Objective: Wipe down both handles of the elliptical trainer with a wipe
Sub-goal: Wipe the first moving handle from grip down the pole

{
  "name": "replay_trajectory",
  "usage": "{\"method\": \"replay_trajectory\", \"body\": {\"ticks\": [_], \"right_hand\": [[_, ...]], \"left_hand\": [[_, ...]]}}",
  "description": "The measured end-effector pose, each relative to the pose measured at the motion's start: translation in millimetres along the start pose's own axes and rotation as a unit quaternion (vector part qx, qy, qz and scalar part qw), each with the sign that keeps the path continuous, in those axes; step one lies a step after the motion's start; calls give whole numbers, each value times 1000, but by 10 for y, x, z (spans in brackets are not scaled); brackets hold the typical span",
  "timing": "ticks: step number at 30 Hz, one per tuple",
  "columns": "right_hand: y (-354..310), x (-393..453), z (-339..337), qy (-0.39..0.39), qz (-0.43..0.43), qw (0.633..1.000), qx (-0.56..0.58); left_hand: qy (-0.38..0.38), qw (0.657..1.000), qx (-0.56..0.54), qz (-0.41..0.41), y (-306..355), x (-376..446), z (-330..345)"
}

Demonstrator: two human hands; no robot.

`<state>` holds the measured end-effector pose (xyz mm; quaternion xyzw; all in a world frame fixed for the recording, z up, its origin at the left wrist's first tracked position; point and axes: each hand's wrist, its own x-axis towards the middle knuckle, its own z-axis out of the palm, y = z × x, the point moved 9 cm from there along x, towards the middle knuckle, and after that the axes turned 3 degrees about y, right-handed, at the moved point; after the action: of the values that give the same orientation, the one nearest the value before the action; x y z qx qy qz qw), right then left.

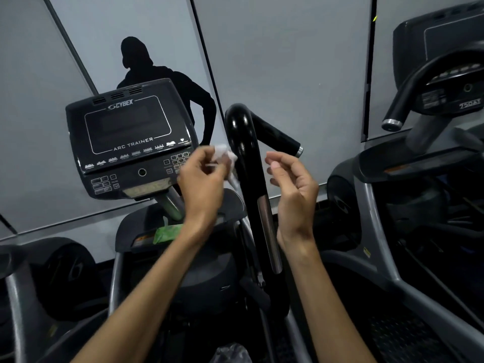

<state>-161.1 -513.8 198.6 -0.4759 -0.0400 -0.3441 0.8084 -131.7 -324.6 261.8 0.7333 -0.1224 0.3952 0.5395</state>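
Beside the glossy black handle, the left hand pinches a crumpled white wipe touching its left side, limp, light and best bunched in the fingertips, while the right hand hovers loosely curled, holding nothing.

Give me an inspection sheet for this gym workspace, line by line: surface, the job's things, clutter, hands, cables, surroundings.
Surface: console of the trainer, screen dark.
Job's things: black handle upright between the hands; white wipe crumpled, just left of the handle, contact unclear from blur.
Clutter: green packet on the shroud below the console; clear plastic at the bottom edge.
Hands: left hand grips the wipe; right hand loosely curled, holds nothing, apart from the handle.
Cables: nothing seen.
Surroundings: grey wall panels; second machine at right.
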Motion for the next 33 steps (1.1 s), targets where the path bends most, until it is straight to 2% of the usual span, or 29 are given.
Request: {"method": "replay_trajectory", "body": {"ticks": [4, 11, 16, 21, 23, 26, 28, 30, 33], "right_hand": [[-15, 105, -94, 18, -8, 1000, 7], [33, 88, -50, 22, -15, 1000, -12], [65, 85, -112, 31, -12, 999, -18], [43, 50, -56, 30, -19, 999, -14], [37, 38, -49, 28, -22, 999, -13], [36, 41, -75, 33, -22, 999, -9], [39, 33, -81, 32, -21, 999, -14], [41, 7, -66, 26, -22, 999, -15], [20, -34, -33, 13, -20, 1000, -17]], "left_hand": [[-54, 998, -11, -20, -47, -531, 29], [37, 999, -21, 14, 59, -128, 47], [-4, 1000, -2, 6, -20, -559, 61], [33, 996, 24, 81, 257, -99, 28], [46, 988, 65, 136, 397, -140, 21], [0, 958, 152, 242, 513, -519, 85], [-39, 941, 184, 283, 481, -704, 113], [-29, 940, 187, 284, 471, -636, 83], [21, 962, 150, 228, 521, -344, 26]]}}
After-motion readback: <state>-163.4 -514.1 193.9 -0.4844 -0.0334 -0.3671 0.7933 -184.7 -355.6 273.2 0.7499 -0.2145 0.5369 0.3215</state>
